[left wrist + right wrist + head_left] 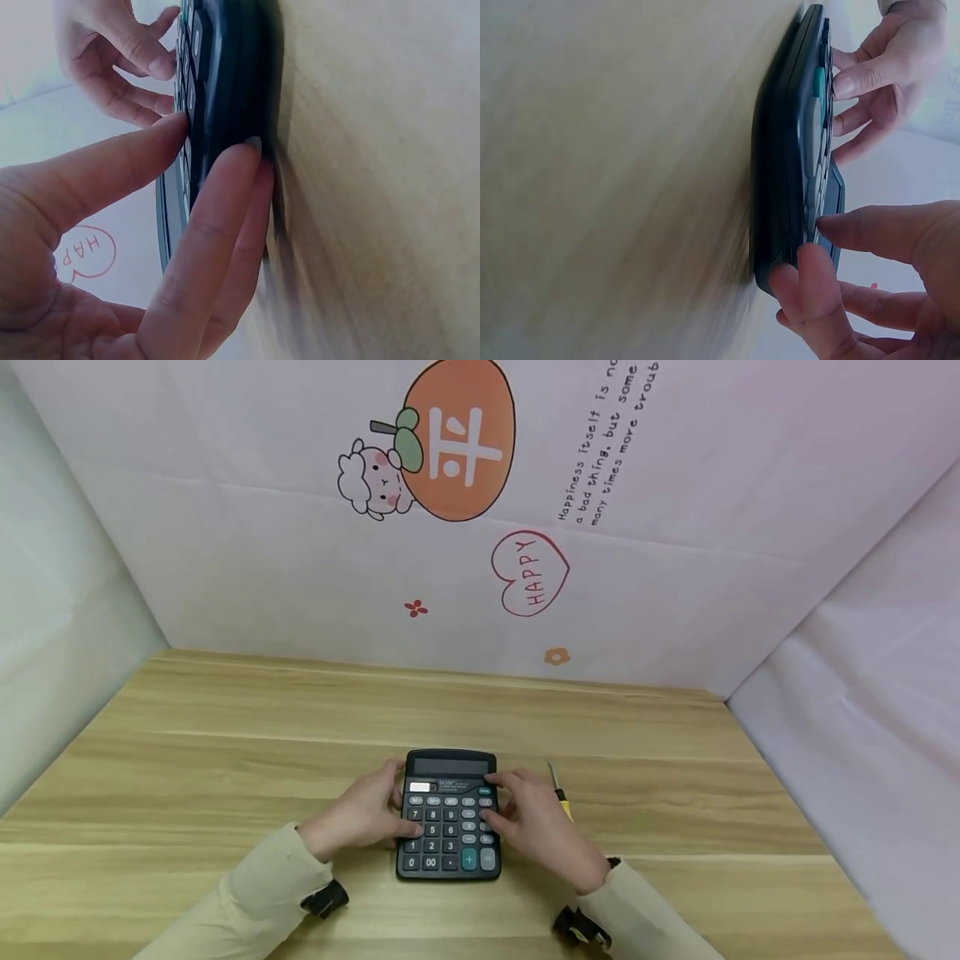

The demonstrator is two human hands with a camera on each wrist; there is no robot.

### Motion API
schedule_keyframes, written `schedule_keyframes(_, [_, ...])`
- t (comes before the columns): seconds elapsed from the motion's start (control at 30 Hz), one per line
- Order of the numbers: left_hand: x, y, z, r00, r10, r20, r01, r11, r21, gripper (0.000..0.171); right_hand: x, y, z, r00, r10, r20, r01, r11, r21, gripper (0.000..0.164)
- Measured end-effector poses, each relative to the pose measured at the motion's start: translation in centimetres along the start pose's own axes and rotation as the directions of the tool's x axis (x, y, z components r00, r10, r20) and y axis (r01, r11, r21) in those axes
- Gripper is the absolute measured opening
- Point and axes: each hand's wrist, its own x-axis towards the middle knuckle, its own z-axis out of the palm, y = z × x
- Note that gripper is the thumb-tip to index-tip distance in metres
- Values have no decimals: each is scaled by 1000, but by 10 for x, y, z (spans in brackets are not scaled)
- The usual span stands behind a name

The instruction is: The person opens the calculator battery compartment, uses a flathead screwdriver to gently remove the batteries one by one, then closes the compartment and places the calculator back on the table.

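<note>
A black desk calculator [441,828] with grey and teal keys sits on the wooden table, its display at the far end. My left hand [363,810] grips its left side, the thumb on the number keys and the fingers along the edge, as the left wrist view shows. On the opposite side my right hand [543,827] holds it, thumb over the right-hand keys and a finger by the display's lower right corner. In the right wrist view, other fingertips touch the calculator's side [780,172].
Just beyond my right hand lies a screwdriver [559,793] with a metal shaft and yellow-black handle, partly hidden. The wooden table [300,718] ends at a white printed backdrop [300,577], with white cloth on both sides.
</note>
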Motion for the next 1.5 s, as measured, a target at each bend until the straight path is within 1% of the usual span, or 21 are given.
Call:
schedule_keyframes(0.13, [0,-2,0,1000,-10,2,10,1000,-24,90,-1,-2,0,1000,-6,0,6,1000,-10,41])
schedule_keyframes(0.37, [2,-4,-3,998,-35,43,36,999,-39,74,-2,-5,-2,999,-20,26,21,1000,-16,43])
schedule_keyframes(0.47, [3,-5,-2,998,-42,44,44,998,-47,70,-3,-7,-2,999,-25,36,26,999,-23,45])
schedule_keyframes(0.57, [4,-5,-2,999,-34,40,36,998,-42,67,-3,-11,-3,998,-15,57,17,999,-32,47])
schedule_keyframes(0.63, [4,-5,-2,999,-26,34,28,999,-41,66,-4,-13,-4,997,-7,71,10,999,-43,48])
schedule_keyframes(0.73, [5,-5,-3,1000,-3,17,3,1000,-11,67,-4,-14,-5,996,3,84,2,998,-58,49])
schedule_keyframes(0.87, [6,-4,-3,1000,14,2,-14,1000,8,70,-3,-14,-4,996,17,91,-12,998,-55,49])
schedule_keyframes(1.1, [4,-1,-3,1000,4,6,-4,1000,10,72,-4,-13,-4,995,33,95,-31,999,-30,49])
schedule_keyframes(1.27, [2,1,-3,1000,3,5,-3,1000,-26,73,-4,-12,-3,996,34,83,-31,999,-39,50])
schedule_keyframes(1.33, [1,2,-3,1000,-2,4,2,998,-64,74,-4,-12,-3,997,33,76,-30,999,-44,51])
schedule_keyframes(1.5, [1,2,-3,1000,14,18,-12,990,-140,72,-3,-13,-3,997,35,70,-32,999,-39,56])
